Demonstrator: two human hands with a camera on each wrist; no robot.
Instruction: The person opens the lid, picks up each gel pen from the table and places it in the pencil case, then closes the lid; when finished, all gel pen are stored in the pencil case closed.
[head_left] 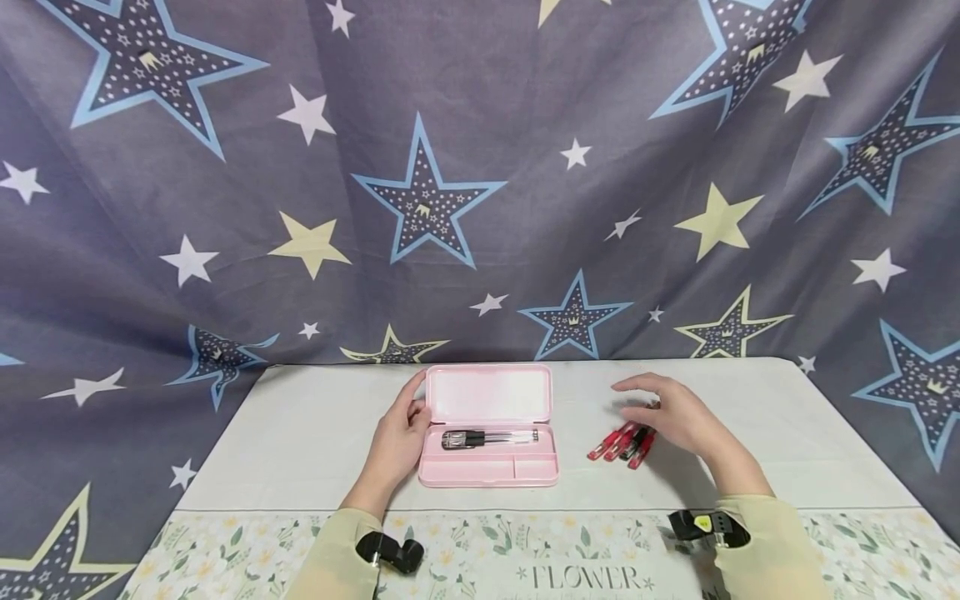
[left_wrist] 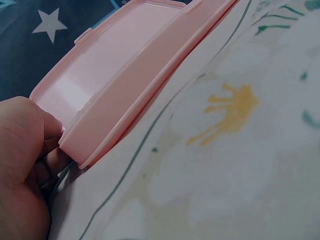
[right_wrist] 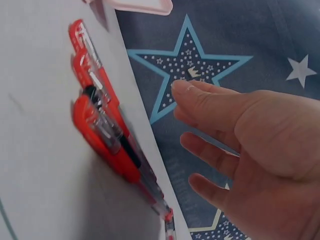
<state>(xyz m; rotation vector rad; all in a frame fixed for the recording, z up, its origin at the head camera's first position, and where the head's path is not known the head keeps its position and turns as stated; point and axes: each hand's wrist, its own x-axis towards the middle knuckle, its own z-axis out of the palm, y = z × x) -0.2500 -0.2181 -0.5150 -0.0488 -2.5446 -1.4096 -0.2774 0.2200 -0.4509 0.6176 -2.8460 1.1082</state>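
Note:
A pink pencil case (head_left: 465,473) lies on the table with its lid (head_left: 487,394) raised. In its long back compartment rests a clear gel pen (head_left: 465,439) with a black cap. My left hand (head_left: 397,442) holds the case at its left end; in the left wrist view the thumb (left_wrist: 47,122) lies at the corner and other fingers bend below it. My right hand (head_left: 678,417) hovers over a bunch of pens (head_left: 621,442), mostly red-capped with one black. In the right wrist view its fingers are spread, apart from the red pens (right_wrist: 107,135), and hold nothing.
The case's front part has a long compartment and a small one (head_left: 535,471) at the right. A white table cover (head_left: 300,450) with a flowered front strip (head_left: 480,533) lies underneath. Behind the table hangs a dark star-patterned curtain (head_left: 525,208). Both wrists wear black straps.

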